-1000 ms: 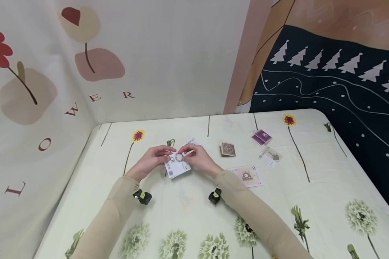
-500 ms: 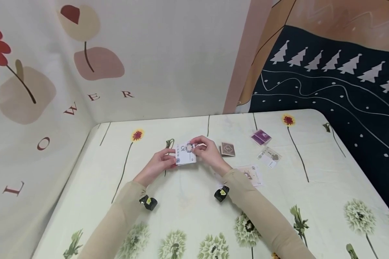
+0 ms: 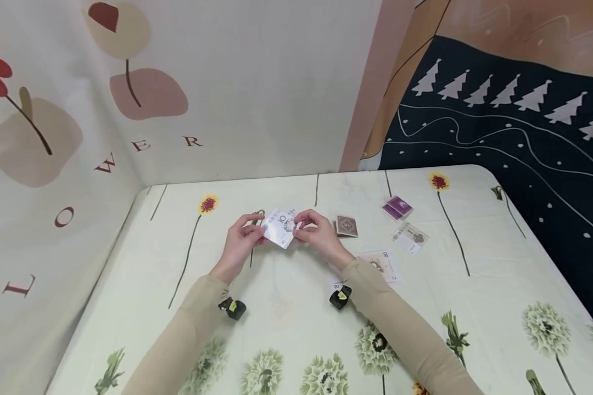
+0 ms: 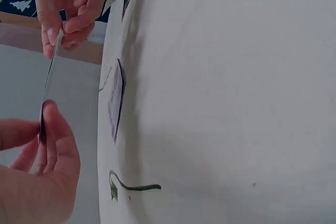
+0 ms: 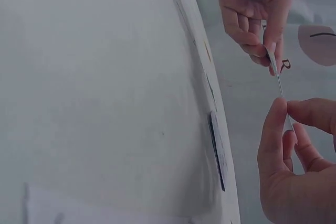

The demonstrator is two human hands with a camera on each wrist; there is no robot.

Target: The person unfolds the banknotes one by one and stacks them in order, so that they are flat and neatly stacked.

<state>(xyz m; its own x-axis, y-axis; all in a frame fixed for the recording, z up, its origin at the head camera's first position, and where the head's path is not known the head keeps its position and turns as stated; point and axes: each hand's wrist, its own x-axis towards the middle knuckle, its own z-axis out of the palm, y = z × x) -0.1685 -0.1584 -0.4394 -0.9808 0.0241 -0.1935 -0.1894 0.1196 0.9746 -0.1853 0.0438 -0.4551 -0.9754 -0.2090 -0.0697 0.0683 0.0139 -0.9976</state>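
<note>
A folded paper banknote [image 3: 279,227], pale violet and printed with a 10, is held up between both hands near the middle of the table. My left hand [image 3: 239,241] pinches its left edge between thumb and fingers. At the opposite edge my right hand [image 3: 321,238] pinches it the same way. Seen edge-on in the left wrist view, the banknote [image 4: 50,74] is a thin line clear of the tablecloth. Below and behind it another small folded note [image 4: 116,103] lies on the cloth, mostly covered in the head view.
To the right lie a brown folded note [image 3: 347,225], a purple folded note [image 3: 398,207] and a pale note [image 3: 410,238]. A pinkish note [image 3: 382,265] lies partly under the right forearm, near another marked 20 [image 3: 336,286]. A curtain wall [image 3: 257,109] rises behind the table.
The banknote has been lifted away from me and turned, so its 10 now reads upright at a tilt. Both hands have shifted to the right with it, still gripping its edges.
</note>
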